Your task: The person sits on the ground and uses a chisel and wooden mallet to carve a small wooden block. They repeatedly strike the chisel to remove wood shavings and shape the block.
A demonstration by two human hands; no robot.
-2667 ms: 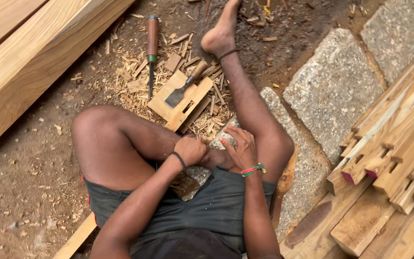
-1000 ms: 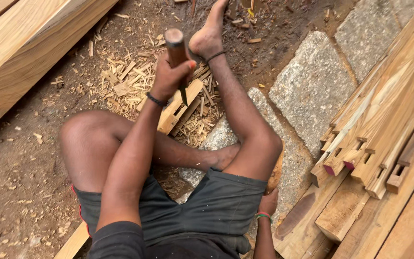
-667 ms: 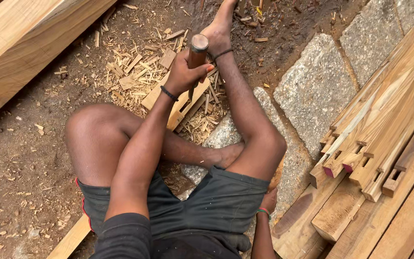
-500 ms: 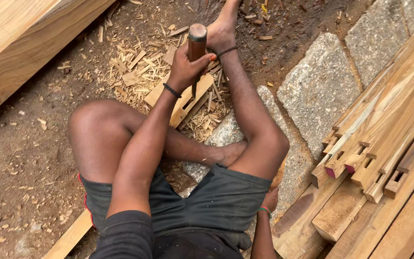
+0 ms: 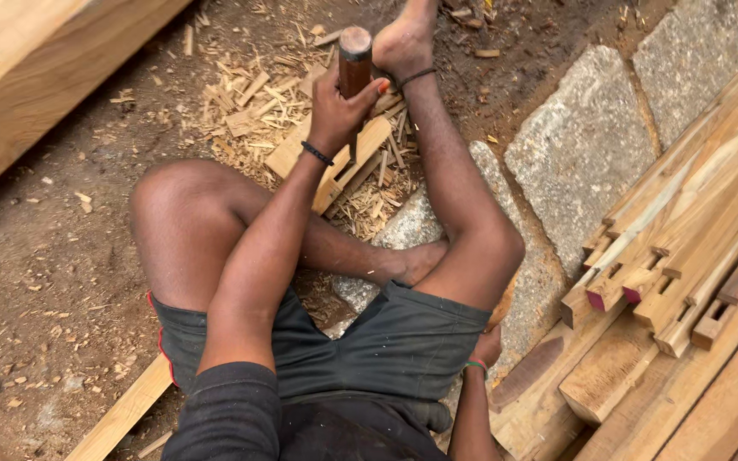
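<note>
My left hand (image 5: 335, 107), a black band at its wrist, is shut on a chisel with a round wooden handle (image 5: 354, 55), held upright. The chisel stands over a small pale wooden block (image 5: 371, 141) lying among wood chips (image 5: 245, 102) on the dirt. My right foot (image 5: 403, 38) rests just beside the handle. My right hand (image 5: 487, 348), wearing a green and red bracelet, is down beside my right thigh against the edge of a plank; its fingers are mostly hidden.
A thick timber beam (image 5: 36, 77) lies at the upper left. Grey stone slabs (image 5: 582, 145) sit to the right. Beyond them is a stack of notched wooden pieces (image 5: 685, 248). A thin wooden strip (image 5: 121, 414) lies under my left thigh.
Both hands were together at my knee. My left hand reached out, took the chisel from the ground and stood it over the block. My right hand dropped to my side.
</note>
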